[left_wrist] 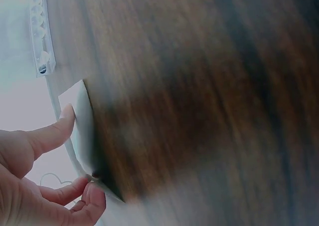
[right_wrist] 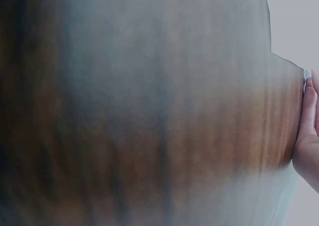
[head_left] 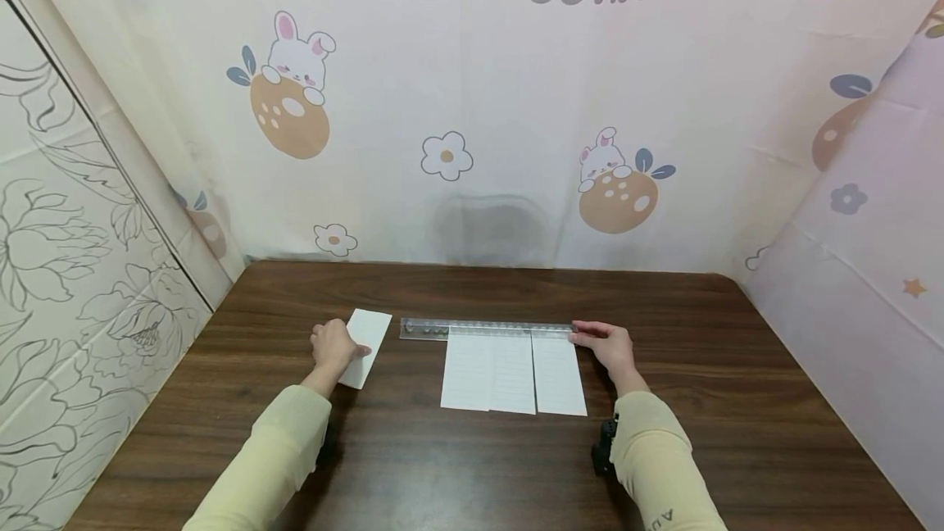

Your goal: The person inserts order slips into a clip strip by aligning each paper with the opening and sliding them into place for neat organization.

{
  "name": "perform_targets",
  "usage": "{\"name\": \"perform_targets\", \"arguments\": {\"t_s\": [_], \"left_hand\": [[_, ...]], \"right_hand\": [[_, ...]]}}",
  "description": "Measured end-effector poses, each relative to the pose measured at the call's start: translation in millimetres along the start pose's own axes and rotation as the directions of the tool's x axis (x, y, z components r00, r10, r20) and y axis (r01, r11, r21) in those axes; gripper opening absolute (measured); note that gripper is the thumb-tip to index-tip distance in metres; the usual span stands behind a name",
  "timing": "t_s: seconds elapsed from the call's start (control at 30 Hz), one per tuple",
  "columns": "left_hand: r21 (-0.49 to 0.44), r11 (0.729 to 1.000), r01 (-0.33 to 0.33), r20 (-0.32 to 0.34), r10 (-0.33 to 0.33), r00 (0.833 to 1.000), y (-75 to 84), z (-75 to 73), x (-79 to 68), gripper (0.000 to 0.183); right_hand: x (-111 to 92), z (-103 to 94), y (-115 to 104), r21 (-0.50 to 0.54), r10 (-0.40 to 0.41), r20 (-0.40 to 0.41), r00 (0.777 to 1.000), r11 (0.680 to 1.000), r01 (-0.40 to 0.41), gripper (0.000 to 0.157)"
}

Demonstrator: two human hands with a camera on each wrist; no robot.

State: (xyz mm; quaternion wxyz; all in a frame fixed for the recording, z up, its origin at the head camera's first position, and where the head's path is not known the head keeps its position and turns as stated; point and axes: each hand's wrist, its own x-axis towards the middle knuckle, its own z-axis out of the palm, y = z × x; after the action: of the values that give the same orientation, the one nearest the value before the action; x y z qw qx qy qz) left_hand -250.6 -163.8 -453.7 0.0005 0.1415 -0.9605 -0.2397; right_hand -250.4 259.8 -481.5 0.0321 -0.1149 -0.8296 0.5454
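Note:
At the left of the table, my left hand (head_left: pixel 333 347) grips a white paper piece (head_left: pixel 374 326) that lies slanted. In the left wrist view the thumb rests on this paper (left_wrist: pixel 82 121) and the other fingers curl at its edge. A clear ruler (head_left: pixel 424 329) lies crosswise at mid-table, over the top ends of three lined white paper sheets (head_left: pixel 512 379) set side by side. My right hand (head_left: pixel 608 344) pinches the ruler's right end. Only part of that hand (right_wrist: pixel 308 143) shows at the right edge of the right wrist view.
The dark wooden table (head_left: pixel 472 474) has its far edge against a printed curtain (head_left: pixel 383 88). Another curtain (head_left: pixel 870 285) hangs at the right, and a panel with flower drawings (head_left: pixel 66 269) stands at the left.

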Motion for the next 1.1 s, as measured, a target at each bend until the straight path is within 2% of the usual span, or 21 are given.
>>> {"name": "perform_targets", "arguments": {"t_s": [0.13,0.3,0.5,0.77,0.93,1.0,1.1], "left_hand": [[0.012,1.0,-0.023,0.0,0.023,1.0,-0.7,-0.1,1.4,0.052],[-0.028,1.0,0.002,0.012,-0.002,1.0,-0.9,-1.1,1.9,0.054],[-0.038,0.999,0.001,0.014,0.0,1.0,-1.3,-3.1,1.1,0.056],[-0.039,0.998,0.057,0.03,-0.056,0.998,-3.7,-4.8,-1.1,0.058],[-0.062,0.997,0.049,0.043,-0.046,0.998,-5.4,-7.5,-2.8,0.06],[-0.085,0.996,0.039,0.042,-0.036,0.998,-7.7,-7.1,-1.5,0.057],[-0.119,0.993,0.001,0.004,0.0,1.0,-13.2,-4.2,1.4,0.045]], "right_hand": [[0,0.2,0,0.0,0.003,-0.003,1.0,1.0,-0.003,0.036],[0,0.1,0,-0.014,0.007,0.0,1.0,1.0,-0.007,0.036],[0,-0.4,0,-0.006,0.007,0.005,1.0,1.0,-0.007,0.036],[0,-0.4,0,-0.012,0.008,0.004,1.0,1.0,-0.008,0.036],[1,-0.3,0,-0.017,0.009,0.001,1.0,1.0,-0.009,0.037],[1,0.0,1,-0.018,0.005,-0.001,1.0,1.0,-0.005,0.036],[1,0.6,1,-0.018,0.0,-0.003,1.0,1.0,0.0,0.036]]}}
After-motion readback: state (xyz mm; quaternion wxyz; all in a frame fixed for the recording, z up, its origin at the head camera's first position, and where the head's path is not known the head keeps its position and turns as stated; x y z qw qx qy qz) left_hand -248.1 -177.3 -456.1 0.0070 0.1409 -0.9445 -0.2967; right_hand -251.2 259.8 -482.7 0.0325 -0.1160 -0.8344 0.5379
